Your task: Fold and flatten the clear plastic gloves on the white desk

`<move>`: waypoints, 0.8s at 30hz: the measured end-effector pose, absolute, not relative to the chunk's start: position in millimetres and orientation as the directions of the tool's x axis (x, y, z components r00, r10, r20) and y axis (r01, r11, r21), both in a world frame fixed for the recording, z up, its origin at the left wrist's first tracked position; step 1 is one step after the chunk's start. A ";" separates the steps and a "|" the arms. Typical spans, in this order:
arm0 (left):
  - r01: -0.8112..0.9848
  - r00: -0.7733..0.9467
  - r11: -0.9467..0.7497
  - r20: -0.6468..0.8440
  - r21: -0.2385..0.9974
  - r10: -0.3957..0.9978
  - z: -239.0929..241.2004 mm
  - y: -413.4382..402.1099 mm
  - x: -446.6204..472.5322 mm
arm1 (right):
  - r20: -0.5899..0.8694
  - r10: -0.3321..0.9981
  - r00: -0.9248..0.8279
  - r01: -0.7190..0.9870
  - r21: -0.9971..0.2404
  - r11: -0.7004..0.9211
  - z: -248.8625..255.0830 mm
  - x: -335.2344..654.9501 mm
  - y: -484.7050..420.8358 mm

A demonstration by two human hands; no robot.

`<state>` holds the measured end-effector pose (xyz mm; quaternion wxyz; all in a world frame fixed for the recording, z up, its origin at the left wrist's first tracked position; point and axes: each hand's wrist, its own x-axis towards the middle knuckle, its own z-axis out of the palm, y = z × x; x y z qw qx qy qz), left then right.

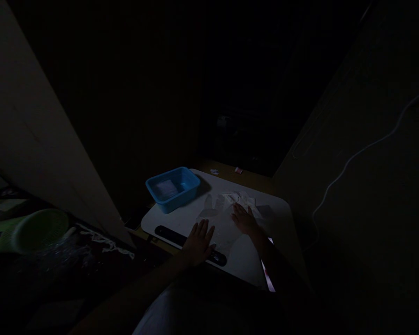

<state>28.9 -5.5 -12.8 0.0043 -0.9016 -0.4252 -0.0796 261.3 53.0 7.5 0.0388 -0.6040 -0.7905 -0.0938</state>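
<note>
The scene is very dark. A small white lap table stands in front of me. On it lies a thin clear plastic glove or sheet beside a crumpled white bundle. My left hand lies flat and open on the near edge of the table, fingers stretched toward the plastic. My right hand rests flat on the plastic sheet, fingers spread, just below the crumpled bundle. A blue plastic tub holding something pale sits at the table's far left corner.
A green round basket and a white cord lie at the left. A beige panel leans at the left. Two small scraps lie on the wooden floor beyond the table. A white cable runs down the right wall.
</note>
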 end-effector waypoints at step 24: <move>0.764 0.628 -0.642 0.159 0.063 0.762 -14.2 -6.9 27.3 | 0.169 0.900 -0.401 0.915 0.118 0.385 3.6 224.7 87.4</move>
